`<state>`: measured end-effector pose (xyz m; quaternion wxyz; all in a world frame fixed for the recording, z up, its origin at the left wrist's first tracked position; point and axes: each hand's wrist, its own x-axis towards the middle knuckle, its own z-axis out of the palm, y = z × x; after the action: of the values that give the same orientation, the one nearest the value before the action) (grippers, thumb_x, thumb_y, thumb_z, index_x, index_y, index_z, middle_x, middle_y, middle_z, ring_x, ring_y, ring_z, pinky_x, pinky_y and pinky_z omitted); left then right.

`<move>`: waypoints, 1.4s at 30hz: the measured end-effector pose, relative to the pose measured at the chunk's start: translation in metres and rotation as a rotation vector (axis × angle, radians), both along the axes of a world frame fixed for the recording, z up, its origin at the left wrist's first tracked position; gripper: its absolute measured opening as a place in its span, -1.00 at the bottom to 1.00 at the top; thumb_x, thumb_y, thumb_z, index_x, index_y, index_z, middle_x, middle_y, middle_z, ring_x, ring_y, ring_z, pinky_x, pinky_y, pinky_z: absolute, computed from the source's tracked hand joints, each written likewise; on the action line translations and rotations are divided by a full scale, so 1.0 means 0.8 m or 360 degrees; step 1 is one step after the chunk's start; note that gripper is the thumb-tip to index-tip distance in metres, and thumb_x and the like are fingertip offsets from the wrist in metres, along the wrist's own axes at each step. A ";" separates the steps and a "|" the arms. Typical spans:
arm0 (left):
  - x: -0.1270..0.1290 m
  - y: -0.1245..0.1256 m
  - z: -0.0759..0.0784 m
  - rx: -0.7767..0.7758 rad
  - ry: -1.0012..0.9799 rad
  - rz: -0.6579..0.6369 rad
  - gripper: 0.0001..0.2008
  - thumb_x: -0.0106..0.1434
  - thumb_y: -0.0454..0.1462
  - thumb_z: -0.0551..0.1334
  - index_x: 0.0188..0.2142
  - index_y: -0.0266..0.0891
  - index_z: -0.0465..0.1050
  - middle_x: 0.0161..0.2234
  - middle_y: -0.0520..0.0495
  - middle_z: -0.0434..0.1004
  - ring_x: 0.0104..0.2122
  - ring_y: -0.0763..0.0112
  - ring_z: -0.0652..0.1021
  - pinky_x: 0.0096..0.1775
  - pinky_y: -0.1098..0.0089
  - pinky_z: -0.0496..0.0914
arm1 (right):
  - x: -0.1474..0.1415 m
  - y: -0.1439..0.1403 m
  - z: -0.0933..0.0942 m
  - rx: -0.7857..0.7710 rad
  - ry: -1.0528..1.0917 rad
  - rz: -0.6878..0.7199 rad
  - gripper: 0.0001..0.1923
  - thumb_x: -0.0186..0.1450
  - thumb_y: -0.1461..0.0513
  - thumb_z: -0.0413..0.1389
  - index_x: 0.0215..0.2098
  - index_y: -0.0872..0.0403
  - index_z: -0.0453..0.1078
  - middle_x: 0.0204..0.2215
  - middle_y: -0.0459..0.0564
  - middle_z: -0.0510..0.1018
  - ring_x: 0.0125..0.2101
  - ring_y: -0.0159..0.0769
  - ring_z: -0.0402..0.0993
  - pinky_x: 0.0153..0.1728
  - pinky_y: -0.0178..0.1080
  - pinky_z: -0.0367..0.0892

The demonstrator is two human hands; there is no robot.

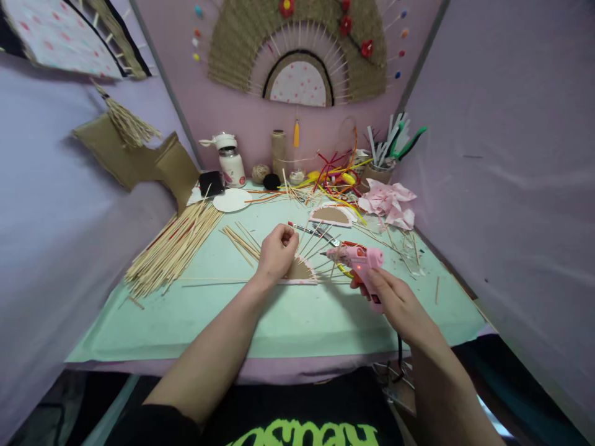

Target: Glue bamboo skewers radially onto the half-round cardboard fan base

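Observation:
My right hand [395,297] is wrapped round the handle of a pink hot glue gun [360,260], whose small orange light is lit. Its nozzle points left, above thin sticks. My left hand [277,251] is closed in a pinch on a thin wooden stick [301,240], just over a brown cardboard half-circle [300,270]. Thin sticks fan out from the curved edge of this half-circle, and its straight edge has a pale pink trim. Part of the half-circle is hidden behind my left hand and wrist.
Left lies a big pile of wooden sticks [174,248]. Behind are a white bottle [231,164], a twine spool [277,152], coloured pipe cleaners [332,173], another half-circle [331,215] and crumpled pink fabric [388,203]. A utility knife [325,234] lies beyond my hands. The gun's black cord [400,356] hangs over the front edge.

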<state>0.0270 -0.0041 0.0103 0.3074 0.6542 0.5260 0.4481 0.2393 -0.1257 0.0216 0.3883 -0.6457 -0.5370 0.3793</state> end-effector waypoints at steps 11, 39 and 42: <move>-0.001 -0.005 -0.003 -0.0181 -0.0433 -0.0359 -0.91 0.26 -0.25 0.12 -0.37 -0.17 0.21 -0.40 0.05 0.47 -0.37 0.46 0.46 -0.28 0.42 0.31 | -0.018 0.005 -0.006 -0.0118 0.0099 0.0101 -0.39 0.26 -0.27 -0.06 -0.32 0.07 0.44 -0.41 0.03 0.49 -0.41 -0.25 0.37 -0.47 -0.25 0.32; -0.038 -0.101 -0.024 -0.0091 0.0865 -0.0472 -0.76 0.28 -0.34 0.04 -0.47 -0.11 -0.01 -0.47 0.03 0.27 -0.42 0.32 0.31 -0.36 0.34 0.14 | 0.070 -0.026 -0.034 0.0206 0.0146 -0.0462 -0.44 0.28 -0.23 0.03 -0.28 0.04 0.55 -0.39 0.02 0.58 -0.40 -0.27 0.42 -0.45 -0.28 0.34; -0.031 -0.066 0.011 -0.0035 0.0680 -0.0403 -0.73 0.29 -0.31 0.08 -0.48 -0.11 -0.01 -0.49 0.06 0.29 -0.44 0.35 0.33 -0.36 0.37 0.16 | 0.083 -0.031 -0.035 0.0252 0.0144 -0.0533 -0.43 0.27 -0.24 0.04 -0.29 0.05 0.54 -0.38 0.03 0.58 -0.39 -0.26 0.44 -0.41 -0.26 0.36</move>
<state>0.0019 -0.0569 0.0195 0.2500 0.7914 0.4978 0.2518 0.3057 -0.1505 -0.0061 0.5193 -0.6758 -0.4322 0.2946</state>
